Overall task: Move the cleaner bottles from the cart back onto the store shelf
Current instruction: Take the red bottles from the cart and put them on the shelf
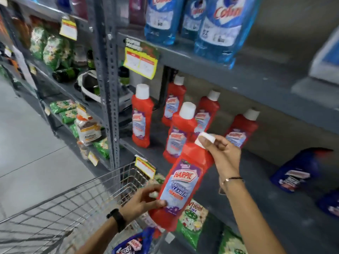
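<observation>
Right hand (222, 153) clasps the white cap of a red Harpic bottle (180, 187) while the left hand (142, 201) grips its base, tilting it above the cart (88, 191) toward the shelf (229, 180), probably for steadiness.

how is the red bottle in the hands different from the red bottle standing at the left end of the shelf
The held bottle is tilted, gripped at cap and base by the right hand and left hand; the shelf bottle stands upright, untouched. The held one is off the shelf. Both are red with white caps.
</observation>
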### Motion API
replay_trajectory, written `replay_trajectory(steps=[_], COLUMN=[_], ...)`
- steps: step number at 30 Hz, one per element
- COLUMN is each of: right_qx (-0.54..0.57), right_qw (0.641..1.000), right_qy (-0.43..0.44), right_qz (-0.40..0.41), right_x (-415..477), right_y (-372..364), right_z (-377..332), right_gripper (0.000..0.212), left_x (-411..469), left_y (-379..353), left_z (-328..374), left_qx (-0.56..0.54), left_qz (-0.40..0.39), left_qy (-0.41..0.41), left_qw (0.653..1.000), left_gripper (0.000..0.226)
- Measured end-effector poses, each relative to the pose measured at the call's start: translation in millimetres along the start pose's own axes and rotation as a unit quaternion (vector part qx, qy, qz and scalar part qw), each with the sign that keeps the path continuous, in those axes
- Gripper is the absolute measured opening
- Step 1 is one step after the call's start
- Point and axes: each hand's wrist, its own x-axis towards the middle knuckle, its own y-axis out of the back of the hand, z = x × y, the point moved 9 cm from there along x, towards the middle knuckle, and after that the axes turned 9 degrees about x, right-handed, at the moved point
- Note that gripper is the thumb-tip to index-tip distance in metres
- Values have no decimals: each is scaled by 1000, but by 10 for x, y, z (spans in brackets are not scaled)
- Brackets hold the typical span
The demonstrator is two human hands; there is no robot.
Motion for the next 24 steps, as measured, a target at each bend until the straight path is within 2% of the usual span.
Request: replay_trajectory(steps=[4, 8, 12, 21, 23, 24], right_qx=[-23, -72, -104, -103, -130, -161], right_qw=[996, 989, 987, 990, 984, 972], right_qy=[88, 126, 123, 95, 104, 142], right_qz=[10, 5, 17, 22, 55, 97], right_x=[104, 160, 292, 425, 330, 248], right_y=[549, 830, 988, 1068, 1085, 1111], right_z=[-464, -557, -446, -336, -305, -349], right_gripper=[25, 32, 35, 36, 51, 60], left_x=[692, 1244, 1603, 1727, 1681, 1632], left_y=[-565, -1004, -1113, -1163, -1154, -1112], left_z=[219, 303, 251, 240, 234, 233], left_qx=[74, 120, 144, 109, 84, 60], left_qz=[-36, -62, -54, -38, -20, -1], left_qy=[-42, -70, -66, -70, -79, -82], left_qw=[996, 988, 986, 991, 993, 995], left_gripper=[39, 38, 44, 49, 54, 55])
